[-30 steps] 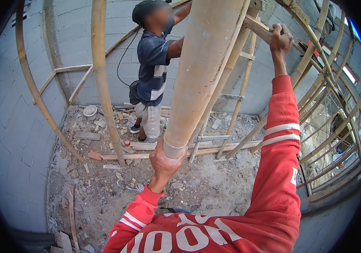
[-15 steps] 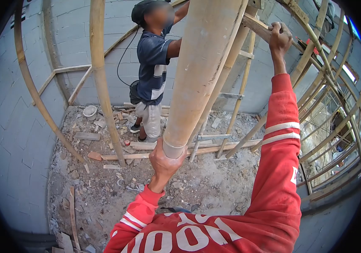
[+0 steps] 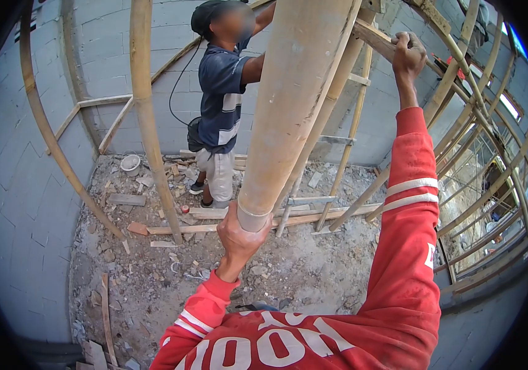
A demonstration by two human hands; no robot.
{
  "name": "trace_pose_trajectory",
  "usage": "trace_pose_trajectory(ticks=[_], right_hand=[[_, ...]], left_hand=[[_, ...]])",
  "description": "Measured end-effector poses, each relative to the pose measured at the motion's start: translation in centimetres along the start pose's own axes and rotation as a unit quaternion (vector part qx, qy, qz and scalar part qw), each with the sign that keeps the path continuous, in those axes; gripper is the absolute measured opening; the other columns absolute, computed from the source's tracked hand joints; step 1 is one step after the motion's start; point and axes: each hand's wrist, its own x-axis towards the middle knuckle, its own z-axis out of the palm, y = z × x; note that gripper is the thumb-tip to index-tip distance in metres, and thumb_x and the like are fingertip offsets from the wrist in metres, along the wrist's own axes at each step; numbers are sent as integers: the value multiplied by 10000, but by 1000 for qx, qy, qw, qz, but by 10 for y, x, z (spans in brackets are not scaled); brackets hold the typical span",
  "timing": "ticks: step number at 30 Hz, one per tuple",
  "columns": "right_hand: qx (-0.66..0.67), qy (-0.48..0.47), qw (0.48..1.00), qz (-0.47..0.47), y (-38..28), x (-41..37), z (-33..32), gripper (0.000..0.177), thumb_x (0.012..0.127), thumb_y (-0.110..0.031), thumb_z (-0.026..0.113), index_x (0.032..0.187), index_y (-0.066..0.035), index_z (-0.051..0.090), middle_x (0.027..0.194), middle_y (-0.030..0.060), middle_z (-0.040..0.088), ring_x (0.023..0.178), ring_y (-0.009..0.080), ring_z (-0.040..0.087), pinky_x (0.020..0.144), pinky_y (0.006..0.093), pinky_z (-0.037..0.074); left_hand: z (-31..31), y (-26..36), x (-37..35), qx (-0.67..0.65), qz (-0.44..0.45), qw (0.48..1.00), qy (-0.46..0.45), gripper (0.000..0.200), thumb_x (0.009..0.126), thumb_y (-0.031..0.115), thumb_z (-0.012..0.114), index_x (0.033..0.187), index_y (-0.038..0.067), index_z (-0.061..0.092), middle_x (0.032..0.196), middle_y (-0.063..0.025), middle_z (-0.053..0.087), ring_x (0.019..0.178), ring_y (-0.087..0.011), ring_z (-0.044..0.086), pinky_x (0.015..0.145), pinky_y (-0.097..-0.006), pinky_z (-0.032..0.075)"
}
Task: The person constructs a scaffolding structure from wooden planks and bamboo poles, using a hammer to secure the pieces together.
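Note:
A thick bamboo pole (image 3: 295, 105) slants down toward me through the middle of the view. My left hand (image 3: 242, 233) is closed around its lower end, by the ring-shaped joint. Up on the right, my right hand (image 3: 410, 54) is clenched at the end of a wooden strip (image 3: 375, 40) that runs in behind the pole's upper part. Both arms wear red sleeves with white stripes. The pole's top lies outside the frame.
A co-worker (image 3: 219, 98) in a dark shirt stands behind the pole, arms raised. Upright bamboo props (image 3: 142, 80) and a lattice of poles (image 3: 483, 117) surround me. Planks (image 3: 264, 221), rubble and a white bucket (image 3: 130, 163) lie on the ground beside grey block walls (image 3: 17, 203).
The view shifts very slightly. Both of my hands keep their holds, and the co-worker's posture stays nearly the same.

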Motion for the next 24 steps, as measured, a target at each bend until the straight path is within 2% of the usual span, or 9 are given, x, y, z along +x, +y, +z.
trace_pose_trajectory(ticks=[6,8,15,17,24], right_hand=[[-2,2,1000,7,-1,0,0,327,898,-297,531,874,-63,758,780,57,750,769,196,693,757,325,514],[-2,3,1000,10,-1,1,0,327,897,-299,531,875,-67,760,783,57,752,773,199,695,760,326,514],[-12,0,1000,9,0,0,0,334,900,-313,528,880,-79,765,792,49,756,781,205,698,770,332,516],[-7,3,1000,8,-1,0,0,336,900,-316,527,881,-80,765,792,47,756,782,205,697,770,332,515],[-9,6,1000,9,-1,0,0,337,901,-318,527,869,-82,765,789,47,754,780,209,693,769,336,515]], left_hand=[[-1,1,0,1,-3,1000,-4,497,686,267,895,1019,28,614,801,-176,711,721,-364,729,626,-427,564],[-3,2,-1,12,-18,999,-29,490,702,191,885,1060,18,598,882,-163,740,806,-308,760,698,-389,588],[-3,3,0,11,-17,999,-30,494,701,193,886,1061,16,598,884,-169,738,811,-314,759,703,-393,587],[-1,4,1,-4,2,1000,-3,479,695,267,893,993,25,606,794,-174,704,715,-365,727,622,-428,561],[-1,3,1,-8,-1,1000,-3,474,694,264,892,985,26,604,790,-181,700,708,-370,722,616,-431,558]])
